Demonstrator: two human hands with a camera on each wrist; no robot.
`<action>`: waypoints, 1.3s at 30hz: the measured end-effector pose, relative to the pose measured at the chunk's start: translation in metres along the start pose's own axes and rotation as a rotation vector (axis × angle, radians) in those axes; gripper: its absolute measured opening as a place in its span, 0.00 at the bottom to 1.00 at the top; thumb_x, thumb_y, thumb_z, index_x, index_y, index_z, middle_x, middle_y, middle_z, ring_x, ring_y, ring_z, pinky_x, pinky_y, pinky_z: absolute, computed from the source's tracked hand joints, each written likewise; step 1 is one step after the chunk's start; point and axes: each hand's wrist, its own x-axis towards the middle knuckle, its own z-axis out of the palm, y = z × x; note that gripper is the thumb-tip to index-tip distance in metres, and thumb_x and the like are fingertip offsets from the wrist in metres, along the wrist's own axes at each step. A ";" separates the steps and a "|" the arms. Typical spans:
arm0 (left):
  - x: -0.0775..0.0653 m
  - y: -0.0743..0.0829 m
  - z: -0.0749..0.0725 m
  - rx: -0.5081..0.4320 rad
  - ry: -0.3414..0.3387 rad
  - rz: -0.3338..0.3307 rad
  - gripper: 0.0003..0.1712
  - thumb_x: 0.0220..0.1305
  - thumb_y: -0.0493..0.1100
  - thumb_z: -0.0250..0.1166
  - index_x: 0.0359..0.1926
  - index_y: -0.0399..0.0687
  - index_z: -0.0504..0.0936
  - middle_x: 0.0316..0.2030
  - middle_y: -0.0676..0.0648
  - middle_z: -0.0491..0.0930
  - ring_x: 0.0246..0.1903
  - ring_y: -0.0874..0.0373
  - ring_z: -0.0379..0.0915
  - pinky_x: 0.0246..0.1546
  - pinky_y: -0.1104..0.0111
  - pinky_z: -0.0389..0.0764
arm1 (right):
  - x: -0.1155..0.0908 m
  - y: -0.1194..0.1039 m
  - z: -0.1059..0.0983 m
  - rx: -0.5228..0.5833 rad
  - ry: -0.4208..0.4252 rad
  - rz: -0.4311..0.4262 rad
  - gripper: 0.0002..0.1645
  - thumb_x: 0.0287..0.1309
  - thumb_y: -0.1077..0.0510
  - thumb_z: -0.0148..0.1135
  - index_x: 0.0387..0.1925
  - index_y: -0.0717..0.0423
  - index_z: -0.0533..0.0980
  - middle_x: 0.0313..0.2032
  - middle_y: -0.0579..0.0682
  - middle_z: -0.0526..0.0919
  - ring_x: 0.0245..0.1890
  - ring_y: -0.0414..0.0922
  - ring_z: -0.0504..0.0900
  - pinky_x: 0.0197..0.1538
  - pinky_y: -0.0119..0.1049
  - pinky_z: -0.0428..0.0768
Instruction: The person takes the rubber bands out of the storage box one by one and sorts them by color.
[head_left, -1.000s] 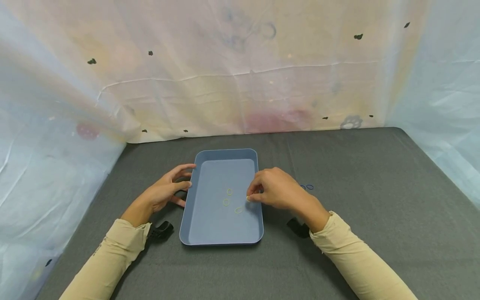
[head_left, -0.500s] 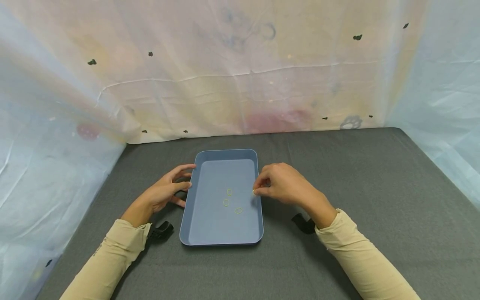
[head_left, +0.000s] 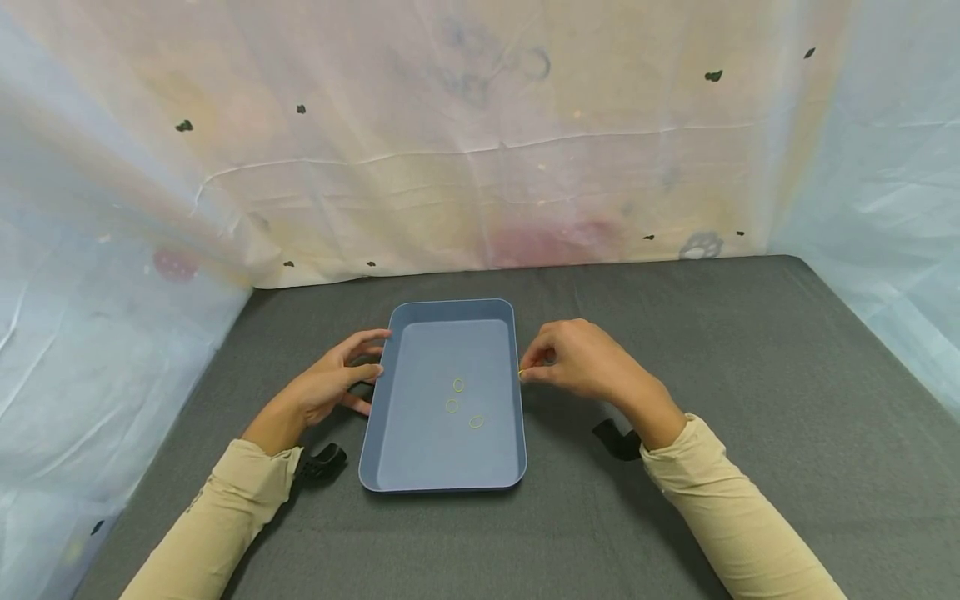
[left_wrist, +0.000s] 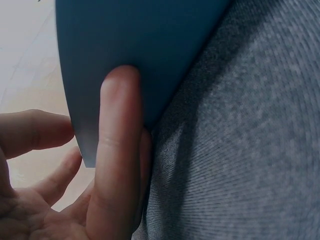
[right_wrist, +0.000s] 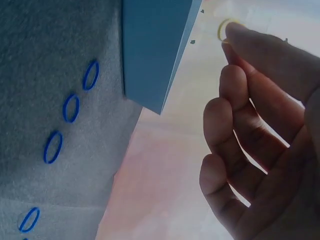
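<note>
My right hand [head_left: 577, 358] pinches a small yellow rubber band [right_wrist: 220, 31] between thumb and forefinger, just above the right rim of a blue-grey tray [head_left: 442, 458]. In the right wrist view the other fingers curl loosely beneath the pinch. Inside the tray lie three yellow rubber bands [head_left: 471, 423], spaced apart on its floor. My left hand [head_left: 330, 379] rests against the tray's left side, thumb and fingers spread; in the left wrist view a fingertip [left_wrist: 120, 82] touches the outer wall.
Several blue rubber bands [right_wrist: 64, 107] lie in a row on the grey cloth [head_left: 712, 375] right of the tray; my right hand hides them in the head view. A patterned curtain [head_left: 480, 167] hangs along the table's back edge.
My right hand has moved right and away from me, carrying the yellow band from over the tray's floor to its right rim. The left hand and the tray have stayed put.
</note>
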 end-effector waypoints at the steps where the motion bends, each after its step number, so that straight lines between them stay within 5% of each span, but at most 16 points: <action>1: 0.000 0.000 0.000 0.000 0.000 0.001 0.36 0.75 0.40 0.54 0.78 0.58 0.51 0.76 0.37 0.46 0.63 0.31 0.59 0.37 0.50 0.87 | 0.000 0.001 0.000 0.001 -0.001 0.003 0.02 0.55 0.50 0.74 0.30 0.42 0.87 0.32 0.35 0.83 0.34 0.35 0.81 0.42 0.35 0.79; 39: -0.001 0.005 -0.001 -0.030 0.002 -0.047 0.37 0.74 0.39 0.54 0.78 0.57 0.51 0.76 0.37 0.47 0.66 0.30 0.58 0.40 0.48 0.86 | 0.007 0.026 0.012 -0.068 -0.186 0.104 0.06 0.53 0.49 0.74 0.24 0.39 0.84 0.24 0.35 0.83 0.27 0.35 0.76 0.32 0.33 0.75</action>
